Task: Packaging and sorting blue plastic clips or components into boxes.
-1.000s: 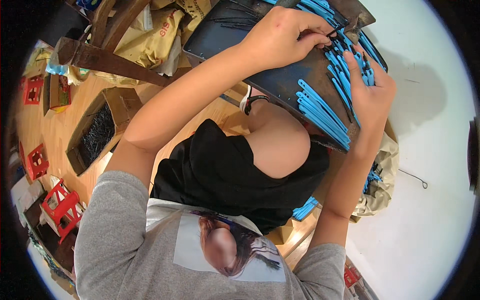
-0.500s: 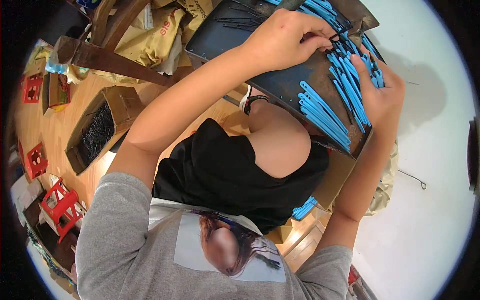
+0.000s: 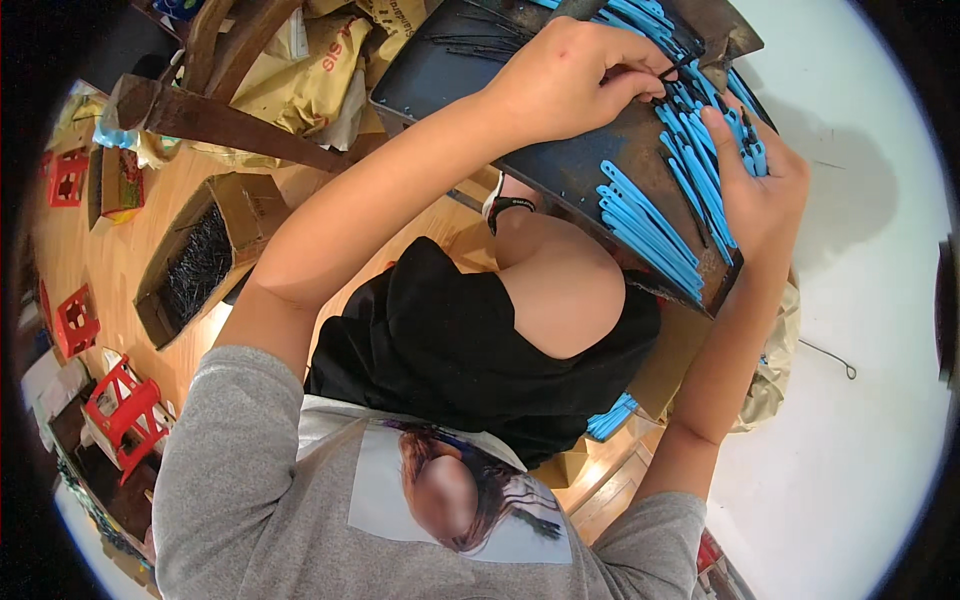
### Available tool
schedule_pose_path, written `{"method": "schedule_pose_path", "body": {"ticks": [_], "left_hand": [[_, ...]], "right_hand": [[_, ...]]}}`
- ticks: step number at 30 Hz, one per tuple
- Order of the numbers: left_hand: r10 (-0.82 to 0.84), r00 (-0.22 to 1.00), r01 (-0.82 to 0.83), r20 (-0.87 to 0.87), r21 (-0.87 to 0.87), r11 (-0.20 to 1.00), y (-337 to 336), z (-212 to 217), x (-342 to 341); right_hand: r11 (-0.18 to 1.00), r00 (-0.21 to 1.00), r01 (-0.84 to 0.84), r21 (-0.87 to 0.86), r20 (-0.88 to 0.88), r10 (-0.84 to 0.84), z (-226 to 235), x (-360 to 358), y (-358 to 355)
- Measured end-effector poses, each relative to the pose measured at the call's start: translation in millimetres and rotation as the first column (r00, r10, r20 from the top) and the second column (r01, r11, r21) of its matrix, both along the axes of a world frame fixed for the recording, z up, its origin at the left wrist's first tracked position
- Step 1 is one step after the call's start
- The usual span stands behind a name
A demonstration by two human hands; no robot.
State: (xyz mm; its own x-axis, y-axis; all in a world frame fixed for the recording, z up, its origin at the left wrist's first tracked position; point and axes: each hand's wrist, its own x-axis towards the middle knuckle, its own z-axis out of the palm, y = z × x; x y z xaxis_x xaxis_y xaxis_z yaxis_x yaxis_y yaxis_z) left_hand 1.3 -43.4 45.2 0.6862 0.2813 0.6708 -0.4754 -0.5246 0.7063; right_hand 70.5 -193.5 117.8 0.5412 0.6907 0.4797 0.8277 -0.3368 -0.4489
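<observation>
Blue strips crowd a rust-stained metal worktop

Seen from the head camera, a seated person's left hand pinches a thin black strip between thumb and forefinger, the fingertips drawn together. The right hand curls loosely about eyelet-ended blue strips near the worktop's right edge, thumb on top and most of the fingers hidden behind. More blue strips lie fanned on the near corner of the dark surface. At left, a cardboard box filled with slender black pieces stands on the wood-look floor, near red plastic stools. Printed yellow sacks lie behind a dark wooden frame; a hooked wire shows against the white wall at right.
</observation>
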Motion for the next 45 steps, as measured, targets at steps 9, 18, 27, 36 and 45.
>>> {"method": "schedule_pose_path", "body": {"ticks": [9,18,27,36,45], "left_hand": [[-0.019,0.999,0.019,0.032,0.001,1.0,9.0,8.7,-3.9],[0.133,0.991,-0.12,0.004,0.444,0.888,28.2,42.4,-15.9],[0.059,0.997,-0.042,-0.043,0.321,0.946,27.9,43.6,-15.4],[0.173,0.982,-0.125,-0.075,0.43,0.894,27.9,34.6,-2.4],[-0.036,0.997,0.019,0.069,0.236,0.972,61.6,12.1,33.4]], "right_hand": [[1.0,0.999,0.03,0.004,-0.021,-0.03,2.6,-4.3,4.0],[0.996,0.998,-0.057,0.061,0.021,0.056,-2.0,-2.9,3.7],[1.0,0.998,0.026,-0.018,-0.048,-0.027,1.6,-9.0,3.9],[0.999,0.999,0.041,0.032,-0.037,-0.039,-19.6,6.4,7.1],[1.0,1.0,-0.005,0.026,0.028,0.005,-30.0,31.3,28.6]]}}
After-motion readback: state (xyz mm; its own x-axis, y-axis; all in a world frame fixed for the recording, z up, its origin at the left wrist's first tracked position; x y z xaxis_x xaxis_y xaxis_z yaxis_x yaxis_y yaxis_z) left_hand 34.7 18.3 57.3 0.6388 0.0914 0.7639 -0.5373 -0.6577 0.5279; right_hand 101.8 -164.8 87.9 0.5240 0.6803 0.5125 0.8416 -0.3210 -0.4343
